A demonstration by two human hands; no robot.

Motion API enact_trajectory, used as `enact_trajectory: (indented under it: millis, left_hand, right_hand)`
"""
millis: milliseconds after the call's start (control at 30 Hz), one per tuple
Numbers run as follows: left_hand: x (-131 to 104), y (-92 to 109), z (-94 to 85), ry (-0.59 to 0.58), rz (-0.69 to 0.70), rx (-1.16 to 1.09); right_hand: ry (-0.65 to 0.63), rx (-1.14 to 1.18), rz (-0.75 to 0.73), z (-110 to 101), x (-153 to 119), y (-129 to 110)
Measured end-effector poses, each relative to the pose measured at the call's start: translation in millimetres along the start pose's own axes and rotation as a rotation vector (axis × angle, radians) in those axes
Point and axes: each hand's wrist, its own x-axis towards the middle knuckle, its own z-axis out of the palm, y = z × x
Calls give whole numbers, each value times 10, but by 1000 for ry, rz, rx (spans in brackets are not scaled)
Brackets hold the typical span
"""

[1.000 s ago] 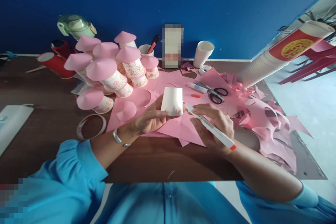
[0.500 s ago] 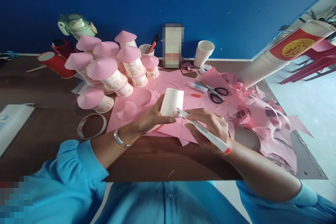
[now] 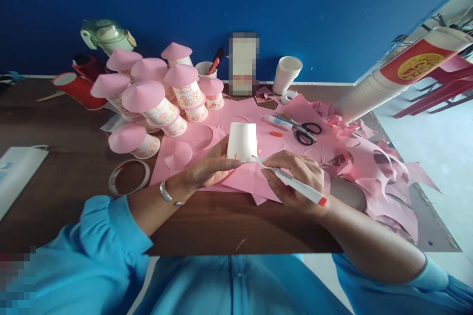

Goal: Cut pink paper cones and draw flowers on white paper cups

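Since the earlier frame, the white cup [image 3: 242,140] has turned in your left hand [image 3: 211,166]. That hand grips it from the left, thumb along the near rim, holding it above the pink paper [image 3: 254,182]. Your right hand [image 3: 300,170], fingers bent, pinches the marker [image 3: 299,186] slantwise, tip at the cup's lower right.

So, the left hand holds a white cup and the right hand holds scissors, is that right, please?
Not quite: the head view shows a marker, not the scissors, in the right hand; the left hand does hold a white cup.
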Motion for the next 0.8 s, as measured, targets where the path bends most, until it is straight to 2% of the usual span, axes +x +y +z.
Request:
enact_trajectory:
  millis: [667,800]
  left_hand:
    - [-14,-42,-19,11,-14,-20]
    - [-17,-49,-25,13,2,-9]
  right_hand:
    - [8,16,7,16,-12,14]
    - [-33,0,22,-2,3,-7]
